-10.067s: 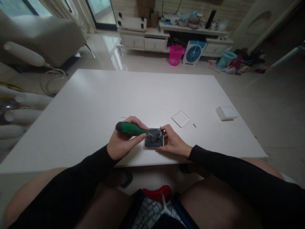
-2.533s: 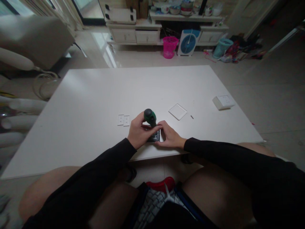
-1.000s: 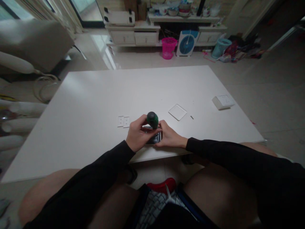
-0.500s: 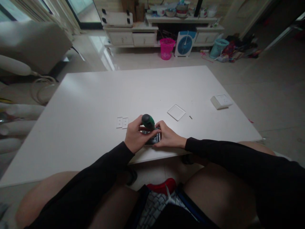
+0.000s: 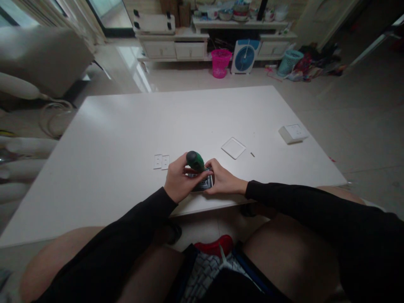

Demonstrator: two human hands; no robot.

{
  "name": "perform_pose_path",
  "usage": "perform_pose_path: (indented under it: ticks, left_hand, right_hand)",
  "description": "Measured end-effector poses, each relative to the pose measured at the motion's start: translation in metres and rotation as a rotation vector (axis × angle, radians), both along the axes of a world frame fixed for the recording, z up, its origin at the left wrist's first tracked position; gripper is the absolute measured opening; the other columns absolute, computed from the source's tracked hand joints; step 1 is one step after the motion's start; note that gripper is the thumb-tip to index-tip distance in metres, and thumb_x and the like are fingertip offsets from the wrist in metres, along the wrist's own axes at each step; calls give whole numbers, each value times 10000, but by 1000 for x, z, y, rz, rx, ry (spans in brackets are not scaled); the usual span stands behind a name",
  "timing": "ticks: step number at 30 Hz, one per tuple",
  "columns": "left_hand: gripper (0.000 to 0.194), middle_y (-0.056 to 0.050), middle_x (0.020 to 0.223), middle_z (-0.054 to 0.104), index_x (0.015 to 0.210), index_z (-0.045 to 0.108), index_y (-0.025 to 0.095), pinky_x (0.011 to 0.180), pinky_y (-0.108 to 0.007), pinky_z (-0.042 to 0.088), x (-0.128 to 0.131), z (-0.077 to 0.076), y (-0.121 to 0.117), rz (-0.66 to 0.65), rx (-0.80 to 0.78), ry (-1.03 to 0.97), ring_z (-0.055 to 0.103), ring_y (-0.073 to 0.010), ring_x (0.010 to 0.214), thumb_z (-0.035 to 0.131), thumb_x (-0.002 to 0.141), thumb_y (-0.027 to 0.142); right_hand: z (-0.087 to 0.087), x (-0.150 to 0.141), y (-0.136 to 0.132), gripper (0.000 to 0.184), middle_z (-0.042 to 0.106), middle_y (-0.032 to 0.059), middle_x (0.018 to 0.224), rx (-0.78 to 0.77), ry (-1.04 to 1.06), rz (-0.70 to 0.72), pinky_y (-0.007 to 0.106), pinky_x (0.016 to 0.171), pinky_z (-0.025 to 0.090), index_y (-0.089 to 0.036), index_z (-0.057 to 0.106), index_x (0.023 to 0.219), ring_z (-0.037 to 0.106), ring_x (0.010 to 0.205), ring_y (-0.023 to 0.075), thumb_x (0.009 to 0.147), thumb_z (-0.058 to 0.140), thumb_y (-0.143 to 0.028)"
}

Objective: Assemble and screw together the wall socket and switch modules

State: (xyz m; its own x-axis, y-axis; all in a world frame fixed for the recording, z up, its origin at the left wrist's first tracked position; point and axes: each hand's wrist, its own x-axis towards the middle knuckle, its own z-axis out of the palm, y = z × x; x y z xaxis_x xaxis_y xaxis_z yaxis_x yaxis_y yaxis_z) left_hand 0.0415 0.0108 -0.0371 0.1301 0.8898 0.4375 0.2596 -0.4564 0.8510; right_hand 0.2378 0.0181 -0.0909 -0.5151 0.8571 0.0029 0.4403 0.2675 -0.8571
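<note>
My left hand is closed round a screwdriver with a green and black handle. The handle leans up and to the left; its tip is hidden among my fingers. Below it, close to the table's near edge, lies a wall socket body with its dark inner side showing. My right hand grips that body from the right, fingers and thumb at its edge. Left of my left hand lie two small white socket face plates, side by side. Beyond my right hand is a white square frame, with a small dark piece beside it.
The white table fills the middle of the view. A white socket box sits near its right edge. On the floor beyond stand a pink basket, a blue fan and a teal basket, before a white cabinet.
The screwdriver handle has turned slightly and shifted a touch to the left. Both hands stay in nearly the same place.
</note>
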Motion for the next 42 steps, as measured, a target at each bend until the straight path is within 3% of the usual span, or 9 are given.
perform_pose_path:
  ticks: [11, 18, 27, 30, 33, 37, 42]
  left_hand:
    - [341, -7, 804, 674, 873, 665, 165, 586, -236, 658, 0, 2, -1, -5, 10, 19, 687, -131, 681, 894, 750, 386]
    - [349, 17, 732, 625, 776, 596, 194, 619, -271, 594, -4, 13, 0, 9, 131, 195, 611, -128, 649, 896, 743, 370]
    - [440, -20, 844, 769, 1104, 581, 202, 719, -316, 628, 0, 8, 0, -104, -98, 21, 743, -176, 740, 860, 781, 308]
    - [443, -41, 880, 769, 1161, 562, 193, 702, -319, 635, -4, 8, 0, -206, -103, 45, 739, -178, 735, 814, 806, 276]
    - [397, -106, 1044, 762, 1207, 580, 171, 768, -353, 660, -9, 10, -1, -299, -74, 132, 757, -202, 845, 730, 846, 235]
    - [378, -119, 1094, 759, 1253, 590, 164, 803, -360, 677, -10, 11, -1, -306, -96, 124, 768, -217, 932, 689, 898, 248]
    - [243, -74, 963, 770, 1043, 682, 170, 743, -328, 664, -10, 12, 3, -222, 9, 168, 758, -198, 832, 773, 863, 305]
  right_hand:
    - [0, 1, 1, 744, 513, 59, 1123, -8, 7, 13, 431, 806, 524, -254, 367, 1130, 569, 994, 268, 581, 862, -345]
    - [0, 1, 1, 749, 520, 44, 1116, 4, 11, 20, 417, 802, 516, -265, 376, 1140, 574, 978, 257, 592, 876, -364]
    - [-3, 1, 1, 742, 516, 56, 1130, 15, 3, 22, 425, 800, 527, -254, 392, 1129, 573, 979, 256, 594, 886, -400]
    - [-2, 1, 0, 714, 523, 50, 1110, -1, 9, 20, 412, 782, 522, -252, 388, 1104, 575, 953, 243, 600, 879, -374]
    - [-1, 2, 0, 696, 518, 44, 1097, 6, 17, 17, 399, 760, 518, -257, 378, 1071, 571, 934, 233, 605, 881, -378]
    - [0, 2, 0, 705, 520, 60, 1129, 11, 36, 20, 420, 787, 527, -260, 368, 1078, 578, 973, 252, 605, 876, -382]
    - [1, 2, 1, 695, 517, 60, 1121, 17, 31, 30, 435, 814, 528, -256, 375, 1090, 577, 997, 266, 606, 861, -369]
